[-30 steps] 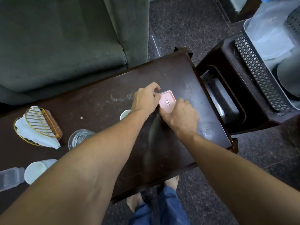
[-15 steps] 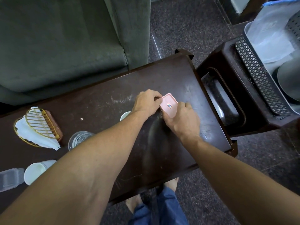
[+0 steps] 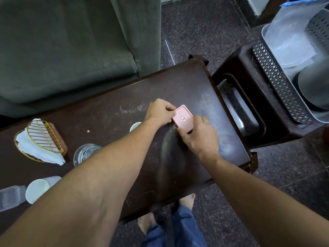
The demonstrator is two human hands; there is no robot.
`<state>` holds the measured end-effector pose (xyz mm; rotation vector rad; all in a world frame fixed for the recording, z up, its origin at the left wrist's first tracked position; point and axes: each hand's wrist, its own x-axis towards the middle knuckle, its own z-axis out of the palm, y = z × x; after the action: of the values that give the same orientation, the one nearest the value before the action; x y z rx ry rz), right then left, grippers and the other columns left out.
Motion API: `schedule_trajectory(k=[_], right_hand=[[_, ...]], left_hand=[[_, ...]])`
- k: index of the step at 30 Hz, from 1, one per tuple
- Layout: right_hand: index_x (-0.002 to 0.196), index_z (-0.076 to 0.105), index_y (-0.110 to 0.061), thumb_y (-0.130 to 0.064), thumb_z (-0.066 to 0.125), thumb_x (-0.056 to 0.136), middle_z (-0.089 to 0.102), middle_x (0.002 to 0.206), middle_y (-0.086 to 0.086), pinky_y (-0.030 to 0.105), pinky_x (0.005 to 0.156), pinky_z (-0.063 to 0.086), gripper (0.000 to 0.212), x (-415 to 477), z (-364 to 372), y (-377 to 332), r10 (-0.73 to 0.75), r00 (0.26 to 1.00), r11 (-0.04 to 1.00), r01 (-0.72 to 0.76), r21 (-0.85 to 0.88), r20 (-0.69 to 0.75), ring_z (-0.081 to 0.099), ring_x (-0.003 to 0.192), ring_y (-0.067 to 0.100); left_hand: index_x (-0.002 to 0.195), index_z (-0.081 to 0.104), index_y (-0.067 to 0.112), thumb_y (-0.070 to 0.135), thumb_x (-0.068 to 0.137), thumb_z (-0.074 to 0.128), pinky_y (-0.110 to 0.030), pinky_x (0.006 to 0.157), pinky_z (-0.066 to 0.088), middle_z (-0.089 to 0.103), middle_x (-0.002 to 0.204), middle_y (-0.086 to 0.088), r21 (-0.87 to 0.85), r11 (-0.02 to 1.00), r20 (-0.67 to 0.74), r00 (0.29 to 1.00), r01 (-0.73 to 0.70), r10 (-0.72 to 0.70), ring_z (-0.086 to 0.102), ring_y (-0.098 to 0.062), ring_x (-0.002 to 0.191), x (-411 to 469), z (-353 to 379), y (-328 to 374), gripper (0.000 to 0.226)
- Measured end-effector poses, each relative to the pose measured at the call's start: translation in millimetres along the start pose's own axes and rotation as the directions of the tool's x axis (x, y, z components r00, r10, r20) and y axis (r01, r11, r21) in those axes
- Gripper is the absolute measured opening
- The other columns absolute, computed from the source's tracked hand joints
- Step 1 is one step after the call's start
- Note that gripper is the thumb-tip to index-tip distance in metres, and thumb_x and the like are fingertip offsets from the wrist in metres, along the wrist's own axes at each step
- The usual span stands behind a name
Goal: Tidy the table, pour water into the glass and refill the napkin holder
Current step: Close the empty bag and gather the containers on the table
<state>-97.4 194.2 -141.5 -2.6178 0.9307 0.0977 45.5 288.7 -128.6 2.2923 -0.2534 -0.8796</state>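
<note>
A small pink box with a lid (image 3: 183, 118) is held over the dark wooden table (image 3: 178, 82). My left hand (image 3: 160, 111) grips its left edge and my right hand (image 3: 199, 136) grips its near right corner. A clear glass (image 3: 85, 152) stands at the table's left, partly behind my left forearm. Further left lies a gold wire napkin holder (image 3: 42, 136) with white napkins (image 3: 37, 150) in it. A small white cup (image 3: 135, 126) peeks out behind my left wrist.
A white paper cup (image 3: 39, 188) lies on its side beside a clear plastic container (image 3: 10, 196) at the near left edge. A grey sofa (image 3: 62, 47) stands behind the table. To the right, a dark side stand (image 3: 238, 107) carries a grey mesh basket (image 3: 277, 81).
Both hands have lifted and tilted the pink box slightly; my left fingers shifted along its left edge. The view has drifted a little.
</note>
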Motion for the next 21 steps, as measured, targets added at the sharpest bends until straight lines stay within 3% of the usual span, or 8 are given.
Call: schedule_trajectory(k=[4, 8, 14, 17, 21], right_hand=[[0.115, 0.057, -0.018, -0.065, 0.063, 0.090, 0.063, 0.107, 0.004, 0.030, 0.064, 0.037, 0.054, -2, 0, 1, 0.017, 1.000, 1.000, -0.017, -0.014, 0.016, 0.065, 0.089, 0.025], [0.117, 0.055, -0.016, -0.063, 0.060, 0.093, 0.063, 0.110, 0.007, 0.031, 0.065, 0.036, 0.054, -5, 2, -3, 0.048, 0.998, 0.999, -0.047, -0.018, 0.027, 0.066, 0.092, 0.027], [0.119, 0.061, -0.014, -0.061, 0.068, 0.089, 0.065, 0.108, 0.005, 0.030, 0.064, 0.034, 0.056, 3, -4, -12, 0.098, 0.993, 0.994, -0.095, -0.049, 0.072, 0.066, 0.092, 0.026], [0.118, 0.067, -0.014, -0.056, 0.073, 0.087, 0.061, 0.095, 0.003, 0.026, 0.050, 0.024, 0.052, 11, -10, -19, 0.140, 0.983, 0.989, -0.132, -0.073, 0.115, 0.054, 0.076, 0.025], [0.112, 0.071, -0.013, -0.051, 0.075, 0.086, 0.045, 0.082, -0.002, 0.027, 0.046, 0.021, 0.046, 16, -13, -24, 0.147, 0.978, 0.986, -0.132, -0.103, 0.147, 0.043, 0.069, 0.022]], left_hand=[[0.084, 0.079, 0.026, 0.015, 0.089, 0.072, -0.036, 0.083, 0.064, 0.080, 0.082, -0.002, 0.036, 0.999, 0.013, 1.000, 0.023, -0.023, 0.078, -0.019, 0.076, 1, -1, 8, 0.014], [0.094, 0.083, 0.022, 0.018, 0.088, 0.075, -0.038, 0.087, 0.063, 0.080, 0.084, -0.003, 0.081, 0.996, 0.006, 0.999, 0.045, -0.046, 0.077, -0.021, 0.086, 2, -2, 12, 0.011], [0.095, 0.083, 0.020, 0.018, 0.088, 0.076, -0.035, 0.079, 0.065, 0.079, 0.081, -0.006, 0.125, 0.984, 0.067, 0.989, 0.124, -0.133, 0.079, -0.020, 0.075, 6, -8, 25, 0.010], [0.096, 0.082, 0.015, 0.017, 0.088, 0.076, -0.035, 0.078, 0.066, 0.079, 0.085, -0.007, 0.136, 0.977, 0.069, 0.982, 0.165, -0.176, 0.079, -0.020, 0.075, 8, -9, 33, 0.009], [0.097, 0.081, 0.011, 0.019, 0.088, 0.078, -0.037, 0.080, 0.065, 0.079, 0.084, -0.010, 0.160, 0.971, 0.100, 0.976, 0.176, -0.193, 0.080, -0.022, 0.081, 9, -11, 35, 0.012]])
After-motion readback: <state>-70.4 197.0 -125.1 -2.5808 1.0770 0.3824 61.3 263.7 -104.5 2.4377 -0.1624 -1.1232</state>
